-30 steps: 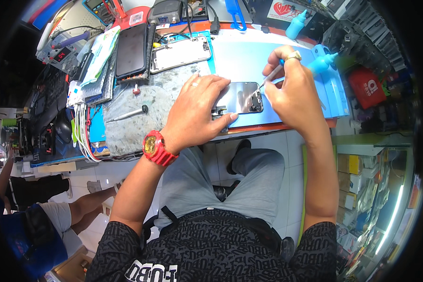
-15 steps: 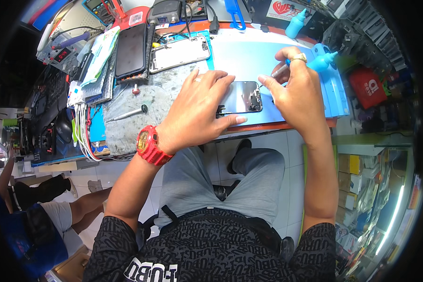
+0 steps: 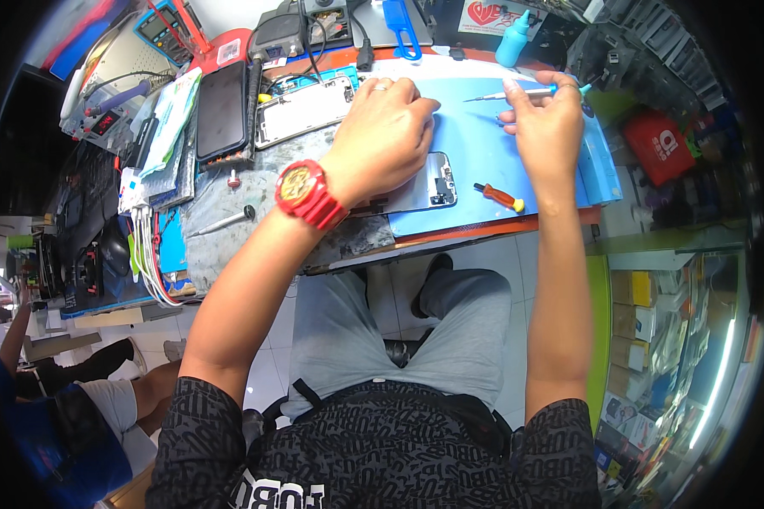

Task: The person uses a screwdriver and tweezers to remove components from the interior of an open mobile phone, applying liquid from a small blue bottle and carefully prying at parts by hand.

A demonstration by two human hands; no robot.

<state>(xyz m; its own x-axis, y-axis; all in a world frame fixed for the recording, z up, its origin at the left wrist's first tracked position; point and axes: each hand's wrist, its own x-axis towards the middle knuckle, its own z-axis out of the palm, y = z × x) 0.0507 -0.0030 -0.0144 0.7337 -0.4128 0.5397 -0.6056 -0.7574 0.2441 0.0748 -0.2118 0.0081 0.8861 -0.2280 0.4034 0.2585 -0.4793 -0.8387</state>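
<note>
Left forearm (image 3: 246,276) slanting inward from a bent elbow (image 3: 202,360); left grip (image 3: 384,136) with its back uppermost and fingers bent. Right forearm (image 3: 560,297) directed almost straight ahead; right grip (image 3: 548,140), apart from the left, thumb and fingers pinched together.

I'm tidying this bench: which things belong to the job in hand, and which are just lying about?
Apparently in the job:
slim screwdriver, in the right hand
silvery phone part, partly hidden by the left hand
blue mat
possibly the orange-handled tool

Apparently lying about:
dark phone
blue squeeze bottle
multimeter
</note>
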